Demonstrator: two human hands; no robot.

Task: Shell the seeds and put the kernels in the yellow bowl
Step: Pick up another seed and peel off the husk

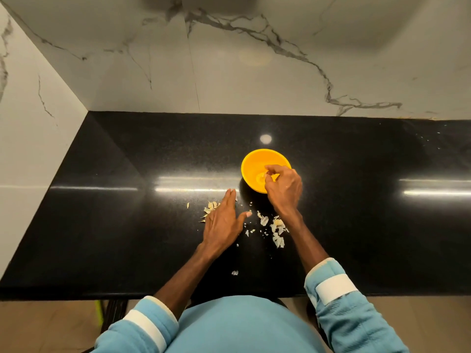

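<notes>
Yellow bowl [248, 159]: sits upright around the middle of the black counter [127, 200], a bit closer to the back edge than the front. There's a pale patch on the bottom, but I honestly can't tell if it's kernels or just glare.
Right hand [284, 186]: hangs over the near side of the bowl with the fingertips bunched together and pointing down into it. Can't tell if anything is pinched between them.
Left hand [223, 220]: fingers out straight and palm down on the counter, holding nothing, front-left of the bowl.
Seeds [211, 206]: a small pale heap just beside the left hand's fingers, on their left.
Shell bits [277, 229]: scattered between the two wrists, toward the front edge.
Sleeves [341, 301]: light blue with white bands.
</notes>
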